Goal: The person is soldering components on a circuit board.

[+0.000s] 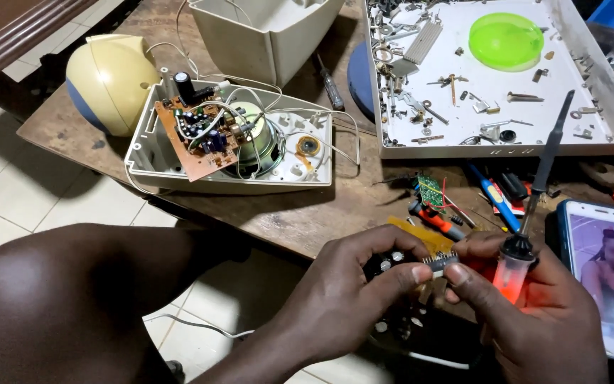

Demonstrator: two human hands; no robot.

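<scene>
Both hands (421,284) pinch a small grey component (440,262) beside the orange-handled soldering iron (527,235).

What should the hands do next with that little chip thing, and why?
Probably swing the soldering iron tip down to the small chip. The left hand and right hand pinch the chip between them, but the iron, gripped in the right hand, points up and away from it.

A single head-worn camera looks steeply down, close over the wooden workbench (307,213) edge and lap.
</scene>
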